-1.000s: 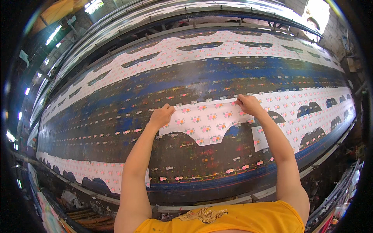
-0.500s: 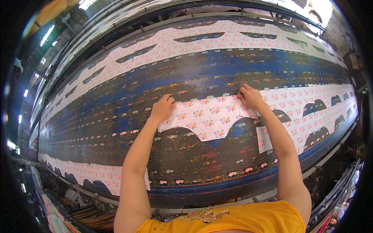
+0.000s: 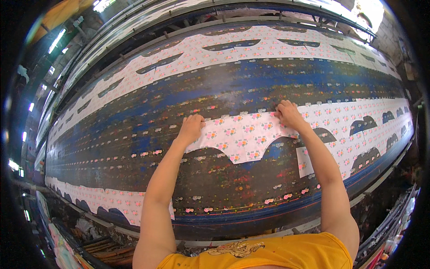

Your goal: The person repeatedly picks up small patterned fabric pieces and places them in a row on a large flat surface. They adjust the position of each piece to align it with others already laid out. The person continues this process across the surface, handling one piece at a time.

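Note:
A white fabric piece with pink flower print and scalloped lower cutouts lies on the long dark, paint-flecked table. My left hand holds its upper left corner with curled fingers. My right hand grips its upper right end with bent fingers, beside another strip of matching pieces running off to the right. Both hands are at the surface, and their fingertips partly hide the fabric edge.
More floral pieces lie in a band along the far side and at the near left. Rails and another long table run behind. Bundled sticks are below the near left edge, and long rods lie at right.
The fabric piece's top edge, slightly raised a second ago, lies flatter. Both hands have shifted a little rightward along with it, and the whole view has shifted slightly.

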Available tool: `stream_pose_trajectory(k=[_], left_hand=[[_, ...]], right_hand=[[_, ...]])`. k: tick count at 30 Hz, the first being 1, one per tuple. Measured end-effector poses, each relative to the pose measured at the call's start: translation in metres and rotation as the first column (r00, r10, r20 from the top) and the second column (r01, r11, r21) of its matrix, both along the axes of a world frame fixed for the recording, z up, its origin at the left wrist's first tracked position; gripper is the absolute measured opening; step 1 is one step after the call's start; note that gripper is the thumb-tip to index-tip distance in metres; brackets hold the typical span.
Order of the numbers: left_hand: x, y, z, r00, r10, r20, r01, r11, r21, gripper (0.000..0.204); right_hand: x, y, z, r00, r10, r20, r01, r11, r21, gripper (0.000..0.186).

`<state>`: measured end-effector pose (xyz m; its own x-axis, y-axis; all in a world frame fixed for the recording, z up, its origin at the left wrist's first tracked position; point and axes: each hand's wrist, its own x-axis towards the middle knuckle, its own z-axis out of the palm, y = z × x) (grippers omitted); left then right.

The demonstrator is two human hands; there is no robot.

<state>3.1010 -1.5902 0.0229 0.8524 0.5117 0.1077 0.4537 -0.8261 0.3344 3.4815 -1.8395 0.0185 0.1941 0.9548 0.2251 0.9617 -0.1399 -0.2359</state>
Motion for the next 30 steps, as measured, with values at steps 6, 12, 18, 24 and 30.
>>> stream_pose_trajectory(k=[6,12,18,24,30], left_hand=[[-0.008,-0.007,0.003,0.992,0.034,0.124,-0.018,0.992,-0.125,0.007],[-0.02,-0.048,0.024,0.972,-0.051,0.231,0.018,0.99,0.14,0.01],[-0.08,-0.094,0.083,0.944,-0.096,0.316,-0.003,0.954,0.3,0.012],[-0.164,-0.165,0.147,0.865,-0.227,0.448,0.045,0.924,0.38,0.017],[-0.237,-0.227,0.157,0.892,-0.258,0.371,0.076,0.894,0.441,0.019]], right_hand=[[0.003,-0.006,0.008,0.997,0.068,0.021,-0.064,0.989,-0.131,0.024],[-0.021,-0.032,0.023,0.999,0.046,0.001,-0.046,0.993,-0.11,0.024],[-0.074,-0.098,0.102,0.996,0.016,0.093,-0.019,0.999,0.03,0.016],[-0.155,-0.2,0.167,0.986,0.092,0.142,-0.125,0.961,0.245,0.017],[-0.212,-0.266,0.163,0.977,0.19,0.096,-0.209,0.942,0.263,0.023]])
